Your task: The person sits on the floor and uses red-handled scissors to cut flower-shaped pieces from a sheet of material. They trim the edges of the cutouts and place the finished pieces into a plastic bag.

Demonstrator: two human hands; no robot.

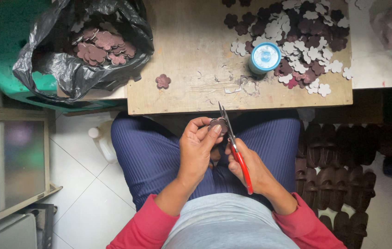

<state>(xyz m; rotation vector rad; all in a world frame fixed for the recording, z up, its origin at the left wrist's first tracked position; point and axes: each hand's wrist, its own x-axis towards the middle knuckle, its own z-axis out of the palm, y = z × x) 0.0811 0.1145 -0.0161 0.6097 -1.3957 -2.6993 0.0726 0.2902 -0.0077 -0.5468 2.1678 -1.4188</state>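
black bag (67,69) holds brown flower cutouts; left hand (198,150) pinches a flower piece (217,124), right hand (251,173) grips red scissors (234,147), blades apparently pointing away toward the wooden table (182,55)

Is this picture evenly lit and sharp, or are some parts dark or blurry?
Head view: the wooden board is brightly lit and sharp; the left hand, right hand and scissors are clear; the black bag shows glare; the left and right edges are dim and blurred.

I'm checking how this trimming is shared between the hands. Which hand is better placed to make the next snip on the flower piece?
Probably the right hand: it grips the red-handled scissors, blades at the dark flower piece. The left hand pinches that piece, so it can only turn it.
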